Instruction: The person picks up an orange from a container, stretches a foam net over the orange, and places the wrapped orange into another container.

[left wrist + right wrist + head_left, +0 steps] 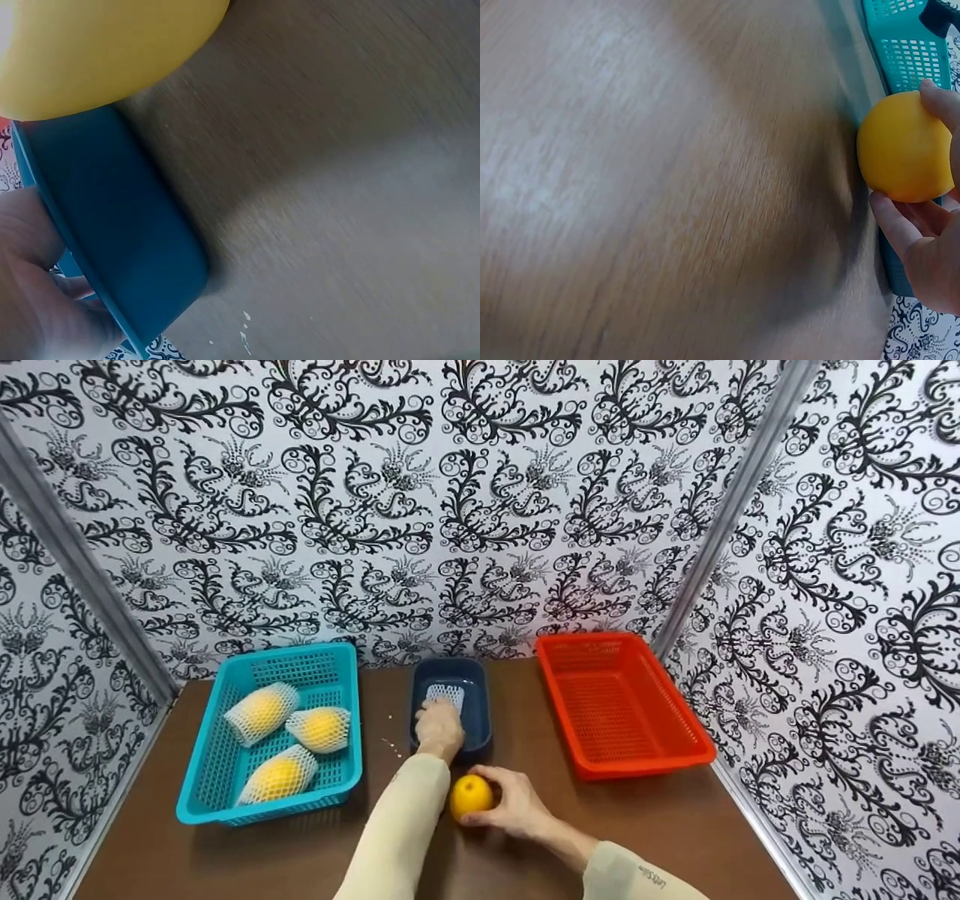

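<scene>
My right hand [517, 806] holds a smooth yellow-orange fruit, an orange [472, 797], between thumb and fingers in front of the dark blue tray [480, 720]. The right wrist view shows the orange [904, 150] with fingertips on opposite sides of it. My left hand [439, 727] reaches down into the tray, its fingertips right at a white foam net sleeve [448, 692]. In the left wrist view, the tray's wall [127, 225] hides most of the left fingers, so I cannot tell whether they grip the sleeve.
A teal basket [196, 780] at the left holds three yellow fruits in white foam nets [264, 714]. At the right stands a red basket [645, 765] with nothing in it. Small white scraps [394, 748] lie on the brown table [517, 870]. Patterned walls enclose the back and sides.
</scene>
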### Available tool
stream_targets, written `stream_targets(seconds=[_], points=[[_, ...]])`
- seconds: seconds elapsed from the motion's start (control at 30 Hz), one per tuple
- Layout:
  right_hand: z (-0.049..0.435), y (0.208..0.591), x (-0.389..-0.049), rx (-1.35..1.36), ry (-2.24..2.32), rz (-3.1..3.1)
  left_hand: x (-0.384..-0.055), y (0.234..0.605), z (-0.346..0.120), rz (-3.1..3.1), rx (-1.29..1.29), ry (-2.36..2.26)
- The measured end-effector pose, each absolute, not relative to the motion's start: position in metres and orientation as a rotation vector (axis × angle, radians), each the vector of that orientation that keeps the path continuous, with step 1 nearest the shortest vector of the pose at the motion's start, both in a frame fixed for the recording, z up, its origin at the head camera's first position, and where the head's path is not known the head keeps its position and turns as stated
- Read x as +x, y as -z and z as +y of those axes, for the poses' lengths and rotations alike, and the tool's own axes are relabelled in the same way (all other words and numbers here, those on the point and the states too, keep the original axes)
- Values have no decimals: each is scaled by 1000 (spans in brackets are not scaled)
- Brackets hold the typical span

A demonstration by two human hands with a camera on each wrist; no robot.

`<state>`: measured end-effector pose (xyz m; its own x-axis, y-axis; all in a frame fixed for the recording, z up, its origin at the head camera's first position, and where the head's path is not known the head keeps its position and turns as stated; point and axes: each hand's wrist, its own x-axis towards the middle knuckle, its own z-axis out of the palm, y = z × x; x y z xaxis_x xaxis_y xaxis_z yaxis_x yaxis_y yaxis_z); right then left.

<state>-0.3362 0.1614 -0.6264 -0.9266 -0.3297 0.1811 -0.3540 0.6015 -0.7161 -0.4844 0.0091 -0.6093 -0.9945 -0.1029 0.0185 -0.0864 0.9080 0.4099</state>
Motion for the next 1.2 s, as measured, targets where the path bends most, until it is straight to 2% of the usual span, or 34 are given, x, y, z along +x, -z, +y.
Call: stream_targets(seconds=[0.17,0.6,0.73,0.77,0.8,0.97,1.0,1.2], points=[[161,627,-336,598,-1250,-2775,-488,611,8,-3023,92,620],[160,628,-334,630,-1225,-2742,-476,579,-11,-2840,119,844],[159,628,-334,627,-1221,-2750,-476,578,-19,-2734,84,955],[159,628,-334,617,-1219,-2754,-487,593,-23,-2681,42,982],[158,628,-334,610,-1219,-2754,-486,593,-25,-2665,24,1001],[156,628,-332,582,-1190,-2755,-473,583,-35,-2617,-8,1101],[156,628,-332,579,-1186,-2757,-456,564,-34,-2647,26,1117],[152,632,-327,564,-1181,-2772,-426,549,-45,-2650,46,1154]])
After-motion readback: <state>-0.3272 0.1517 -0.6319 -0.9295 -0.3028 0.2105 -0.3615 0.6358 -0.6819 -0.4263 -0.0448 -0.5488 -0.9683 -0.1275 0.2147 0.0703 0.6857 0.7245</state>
